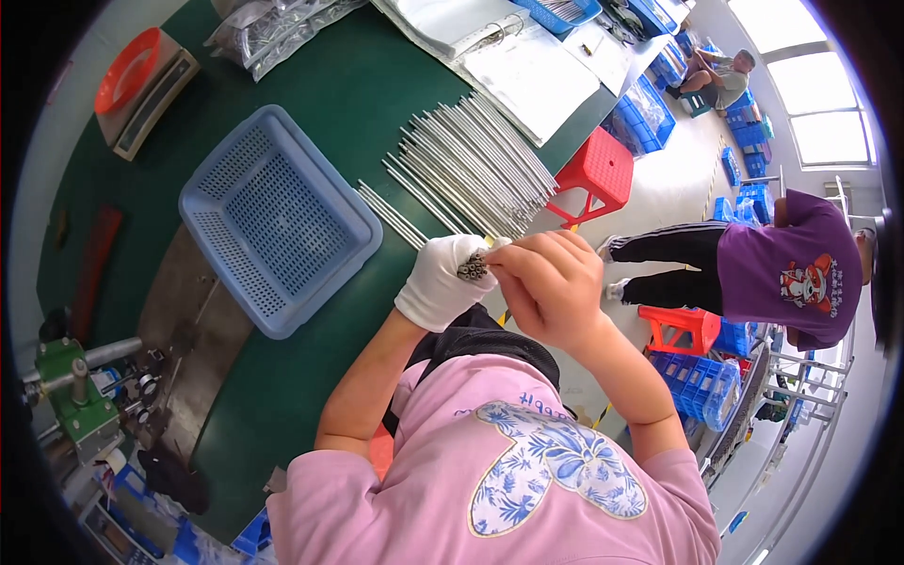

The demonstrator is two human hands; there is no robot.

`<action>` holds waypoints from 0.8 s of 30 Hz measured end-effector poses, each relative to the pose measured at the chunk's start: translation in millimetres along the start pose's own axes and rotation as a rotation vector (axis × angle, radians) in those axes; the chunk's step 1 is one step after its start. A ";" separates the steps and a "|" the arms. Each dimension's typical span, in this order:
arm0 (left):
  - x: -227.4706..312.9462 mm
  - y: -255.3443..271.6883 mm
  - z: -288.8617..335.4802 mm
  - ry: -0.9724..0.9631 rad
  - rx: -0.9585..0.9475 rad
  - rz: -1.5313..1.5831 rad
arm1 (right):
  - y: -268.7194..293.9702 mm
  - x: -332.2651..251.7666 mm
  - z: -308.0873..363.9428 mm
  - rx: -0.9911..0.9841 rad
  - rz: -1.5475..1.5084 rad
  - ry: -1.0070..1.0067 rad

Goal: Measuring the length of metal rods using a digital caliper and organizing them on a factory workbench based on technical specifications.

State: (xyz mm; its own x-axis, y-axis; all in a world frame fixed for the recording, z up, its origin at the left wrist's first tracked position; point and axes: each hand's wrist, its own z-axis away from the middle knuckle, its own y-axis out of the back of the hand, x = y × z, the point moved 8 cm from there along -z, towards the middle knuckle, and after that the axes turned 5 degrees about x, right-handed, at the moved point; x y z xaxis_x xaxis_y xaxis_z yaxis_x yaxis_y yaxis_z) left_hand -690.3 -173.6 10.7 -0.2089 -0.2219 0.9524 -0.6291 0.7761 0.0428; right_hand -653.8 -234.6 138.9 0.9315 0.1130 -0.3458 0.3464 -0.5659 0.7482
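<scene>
My left hand (pixel 443 282), in a white glove, is closed around a bundle of thin metal tubes (pixel 472 267). Their hollow ends face up toward me, and the glove hides most of their length. My bare right hand (pixel 556 287) is right beside it, thumb and fingers pinched together at the tube ends; what lies in the pinch is hidden. Just beyond both hands, a wide row of long metal tubes (pixel 471 160) lies on the green table (pixel 363 89). A few separate tubes (pixel 391 215) lie to the left of that row, near my glove.
A blue perforated basket (pixel 363 231) stands left of the tubes. Farther left are a scale with a red tray (pixel 129 71) and a green machine (pixel 80 400). An open binder (pixel 527 80) lies at the back. Red stools (pixel 598 174) and a person in purple (pixel 791 268) are right.
</scene>
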 end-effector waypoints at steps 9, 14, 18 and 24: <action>0.0 -0.9 -1.5 0.021 -0.008 -0.069 | 1.2 8.5 5.9 0.006 0.015 -0.035; 5.2 -1.0 -1.4 0.011 -0.012 -0.007 | -4.6 4.7 7.6 -0.039 0.048 -0.018; -2.4 -1.6 -1.2 0.036 -0.023 -0.006 | 3.4 3.9 5.7 0.023 0.050 -0.013; -0.5 -1.9 -0.9 0.034 -0.038 0.055 | -0.6 10.9 12.1 0.018 -0.033 -0.048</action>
State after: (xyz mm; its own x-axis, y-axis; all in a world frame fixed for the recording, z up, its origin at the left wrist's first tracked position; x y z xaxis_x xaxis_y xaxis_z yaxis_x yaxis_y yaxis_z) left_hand -688.3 -174.5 10.4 -0.2164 -0.1582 0.9634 -0.5880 0.8088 0.0008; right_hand -645.2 -242.9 127.9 0.9129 0.0926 -0.3974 0.3744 -0.5775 0.7255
